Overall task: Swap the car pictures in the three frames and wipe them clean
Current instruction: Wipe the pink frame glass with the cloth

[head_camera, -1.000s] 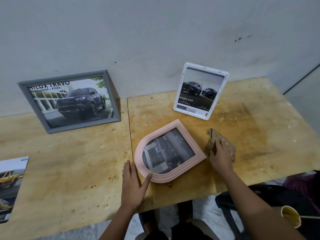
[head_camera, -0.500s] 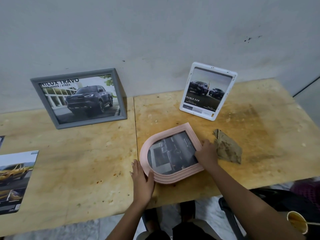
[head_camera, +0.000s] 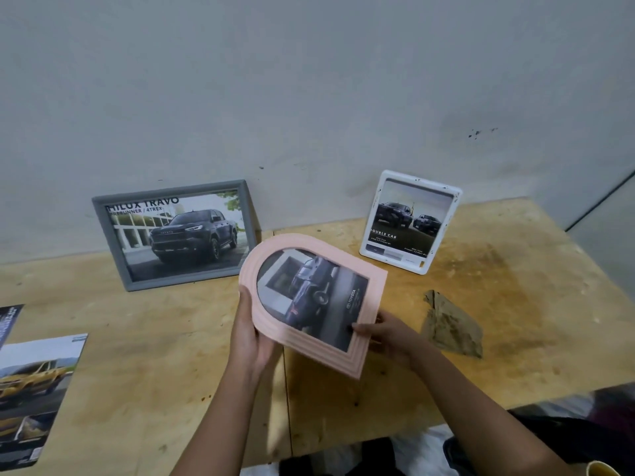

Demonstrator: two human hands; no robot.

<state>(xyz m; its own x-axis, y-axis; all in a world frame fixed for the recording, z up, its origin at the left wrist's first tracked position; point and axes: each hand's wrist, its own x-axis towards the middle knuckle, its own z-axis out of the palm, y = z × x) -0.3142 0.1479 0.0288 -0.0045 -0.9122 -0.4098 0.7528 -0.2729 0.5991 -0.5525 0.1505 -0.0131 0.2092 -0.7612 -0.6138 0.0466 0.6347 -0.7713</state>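
Currently left hand [head_camera: 251, 336] and right hand [head_camera: 386, 334] clamp the pink arched frame [head_camera: 309, 300] between them, arch pointing away; the brown cloth [head_camera: 450, 329] lies just right of the right grip.

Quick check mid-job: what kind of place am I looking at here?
Probably a makeshift workroom: a stained plywood table against a plain scuffed grey wall, with a dirty rag lying on it.

Cropped by left edge: loose print of a yellow truck [head_camera: 37, 383]. Cropped at bottom: yellow cup [head_camera: 602, 471]. Fingers of left hand [head_camera: 251, 341] hidden behind pink arched picture frame [head_camera: 311, 297]. Illegible: small print in white rectangular picture frame [head_camera: 410, 221].
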